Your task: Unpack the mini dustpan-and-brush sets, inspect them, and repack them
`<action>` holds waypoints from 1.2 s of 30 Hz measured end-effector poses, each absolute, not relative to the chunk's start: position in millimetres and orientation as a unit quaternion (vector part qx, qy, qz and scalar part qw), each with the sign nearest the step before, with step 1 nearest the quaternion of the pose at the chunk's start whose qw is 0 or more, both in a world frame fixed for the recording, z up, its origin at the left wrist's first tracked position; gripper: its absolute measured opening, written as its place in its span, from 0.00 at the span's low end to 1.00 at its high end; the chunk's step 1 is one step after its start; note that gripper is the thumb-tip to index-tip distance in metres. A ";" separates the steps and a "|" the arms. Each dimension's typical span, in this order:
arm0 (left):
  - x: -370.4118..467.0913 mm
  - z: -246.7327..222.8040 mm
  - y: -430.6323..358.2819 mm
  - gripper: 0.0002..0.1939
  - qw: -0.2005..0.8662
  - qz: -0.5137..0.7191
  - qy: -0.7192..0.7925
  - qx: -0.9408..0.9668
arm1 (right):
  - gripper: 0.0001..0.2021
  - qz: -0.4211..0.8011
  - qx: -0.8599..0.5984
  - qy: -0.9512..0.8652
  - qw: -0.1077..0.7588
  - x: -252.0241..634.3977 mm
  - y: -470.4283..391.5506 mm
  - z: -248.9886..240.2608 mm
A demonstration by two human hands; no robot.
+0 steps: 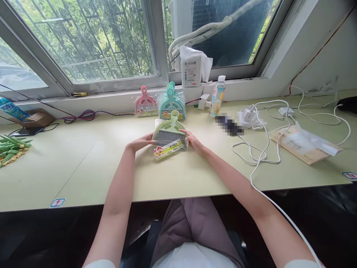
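Both hands, left (pixel 143 142) and right (pixel 192 140), held the green dustpan-and-brush set (pixel 170 134) by its two sides, at the centre of the frame. Just behind it stood the teal sets (pixel 171 102), with the pink set (pixel 145 104) beside them to the left. The bottle (pixel 218 96) stood at upper right of centre, near a white-wrapped box (pixel 191 70) on the sill.

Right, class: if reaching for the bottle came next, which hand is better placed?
Probably the right hand: the bottle stands nearer to it, while the left hand is across the lime dustpan.
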State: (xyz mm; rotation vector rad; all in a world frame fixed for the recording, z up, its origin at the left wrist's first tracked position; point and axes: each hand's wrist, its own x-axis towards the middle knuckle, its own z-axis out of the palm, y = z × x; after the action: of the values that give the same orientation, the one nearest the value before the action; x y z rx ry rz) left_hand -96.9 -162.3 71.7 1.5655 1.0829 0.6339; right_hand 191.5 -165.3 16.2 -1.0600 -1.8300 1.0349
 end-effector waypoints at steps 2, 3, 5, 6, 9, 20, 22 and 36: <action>-86.8 66.3 -158.6 0.23 0.547 0.263 0.439 0.663 | 0.27 0.417 -0.415 -0.686 0.429 201.6 -160.7 20.4; -81.0 63.2 -156.4 0.22 0.556 0.265 0.431 0.660 | 0.27 0.408 -0.411 -0.680 0.449 206.2 -159.4 22.0; -68.9 56.9 -152.2 0.22 0.572 0.273 0.419 0.650 | 0.27 0.377 -0.408 -0.679 0.480 212.9 -157.9 23.5; -63.0 53.7 -150.3 0.22 0.580 0.276 0.417 0.643 | 0.25 0.362 -0.412 -0.678 0.489 214.6 -157.4 23.3; -50.5 44.5 -145.7 0.23 0.599 0.284 0.427 0.615 | 0.21 0.331 -0.435 -0.674 0.496 213.3 -155.4 19.4; -60.7 35.0 -133.4 0.25 0.613 0.457 0.372 0.527 | 0.47 0.480 -0.496 -0.562 0.456 214.1 -151.5 17.3; -61.0 33.2 -131.3 0.28 0.615 0.472 0.361 0.518 | 0.45 0.503 -0.488 -0.558 0.444 212.5 -152.2 15.9; -57.9 36.5 -136.7 0.37 0.615 0.513 0.348 0.488 | 0.07 0.443 -0.551 -0.339 0.621 259.4 -130.5 21.6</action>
State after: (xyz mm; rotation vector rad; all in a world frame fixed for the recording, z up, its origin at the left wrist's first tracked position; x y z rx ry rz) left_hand -57.9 -136.7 36.5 1.1236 0.8013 1.1813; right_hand 259.4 -130.5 21.6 -1.2666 -0.7790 1.0179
